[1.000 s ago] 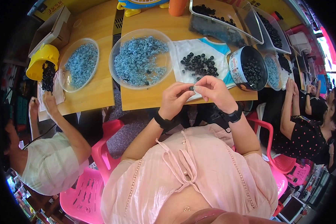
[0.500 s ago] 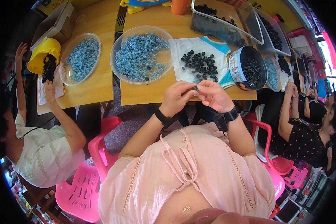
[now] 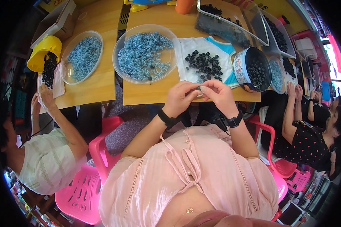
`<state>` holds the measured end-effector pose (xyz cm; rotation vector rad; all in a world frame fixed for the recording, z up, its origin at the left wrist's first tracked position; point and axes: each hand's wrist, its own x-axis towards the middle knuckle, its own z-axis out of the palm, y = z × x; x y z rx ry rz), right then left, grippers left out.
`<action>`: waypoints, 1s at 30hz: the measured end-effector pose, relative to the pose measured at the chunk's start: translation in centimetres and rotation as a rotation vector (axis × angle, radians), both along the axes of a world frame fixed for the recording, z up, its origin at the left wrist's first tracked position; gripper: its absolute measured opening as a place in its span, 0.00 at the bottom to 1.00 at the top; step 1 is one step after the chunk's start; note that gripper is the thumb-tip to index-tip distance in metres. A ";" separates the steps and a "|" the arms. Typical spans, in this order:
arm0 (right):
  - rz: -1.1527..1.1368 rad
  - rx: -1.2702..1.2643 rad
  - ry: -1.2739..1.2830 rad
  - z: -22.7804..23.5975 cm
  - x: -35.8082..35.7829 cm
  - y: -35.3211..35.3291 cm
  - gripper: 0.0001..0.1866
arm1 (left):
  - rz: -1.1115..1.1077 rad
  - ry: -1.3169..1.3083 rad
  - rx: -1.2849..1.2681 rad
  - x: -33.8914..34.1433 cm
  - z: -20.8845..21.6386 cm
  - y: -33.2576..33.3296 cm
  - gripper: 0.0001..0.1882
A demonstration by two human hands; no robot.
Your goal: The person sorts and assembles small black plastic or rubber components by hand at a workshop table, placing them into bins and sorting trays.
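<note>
Just off the table's near edge, my left hand (image 3: 180,97) pinches a small black ring-like part (image 3: 199,88) between thumb and fingers. My right hand (image 3: 221,97) meets it there, thumb and fingertips pressed together at the same part; whether a clear piece is also between them is too small to tell. Beyond my hands, loose black parts (image 3: 205,64) lie on a white cloth with blue edging (image 3: 183,43). To their left stands a round clear tub (image 3: 119,72) of small translucent blue pieces (image 3: 138,55). On the right, a round tin (image 3: 240,70) holds finished-looking black parts (image 3: 256,72).
Clear bins (image 3: 231,34) of black parts stand at the back right. A co-worker (image 3: 51,159) at left works by a tipped yellow bucket (image 3: 43,51) and another tub of blue pieces (image 3: 85,56). Another person (image 3: 310,140) sits at right. Pink chairs (image 3: 81,193) flank me.
My right hand's fingers have drawn closer together around the small part. The left co-worker's raised hand has come down beside the other one below the bucket.
</note>
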<state>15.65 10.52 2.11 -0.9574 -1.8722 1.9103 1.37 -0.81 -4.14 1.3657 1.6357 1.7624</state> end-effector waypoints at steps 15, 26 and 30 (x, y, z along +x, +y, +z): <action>0.022 -0.250 -0.010 0.0 0.4 1.2 0.09 | 0.004 0.018 0.011 0.1 0.1 0.1 0.12; 0.089 -0.670 -0.020 -0.3 0.2 1.4 0.10 | -0.002 0.049 0.046 0.2 0.0 -0.2 0.13; 0.070 -0.707 -0.012 -1.1 0.1 1.2 0.08 | 0.003 0.068 0.074 0.2 -0.3 -0.2 0.14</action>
